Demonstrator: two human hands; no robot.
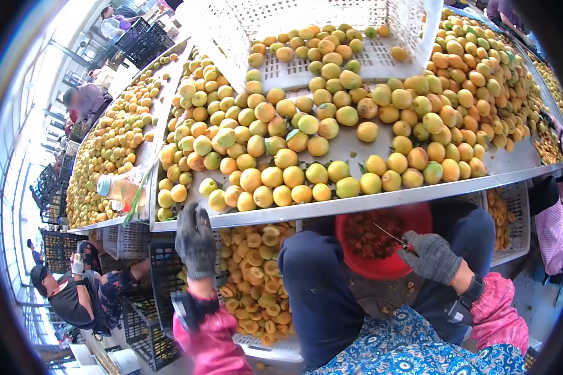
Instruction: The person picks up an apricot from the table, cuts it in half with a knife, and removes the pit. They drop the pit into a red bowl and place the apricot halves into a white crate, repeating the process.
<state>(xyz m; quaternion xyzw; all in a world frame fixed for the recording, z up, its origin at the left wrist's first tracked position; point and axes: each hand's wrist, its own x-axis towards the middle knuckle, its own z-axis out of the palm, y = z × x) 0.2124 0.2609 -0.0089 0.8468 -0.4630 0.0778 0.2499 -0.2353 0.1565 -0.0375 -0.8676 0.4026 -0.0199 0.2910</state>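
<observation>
Through the head camera I saw the left hand (pixel 195 240), gloved, raised with its back to me. Its fingers (pixel 197 215) were stretched up and held close together, pinching nothing, and their tips were level with the front lip of the table (pixel 331 207). The nearest apricot (pixel 216 200) lay on the tabletop just above and slightly to the right of those fingertips. It was at the front edge of the pile, with another fruit just beside it on the left. Being round, it had no long axis to speak of, though the front row of fruit ran left to right along the lip. The right hand (pixel 433 256) was well apart from that fruit, low and off to the right, with its fingers curled tight around the handle of a small knife (pixel 389 234). The thin blade pointed up and to the left over a red basin (pixel 381 270) of pits. So the left hand was plainly the nearer of the two. Below the table, between the hands, sat a crate (pixel 275 351) of halved fruit.
</observation>
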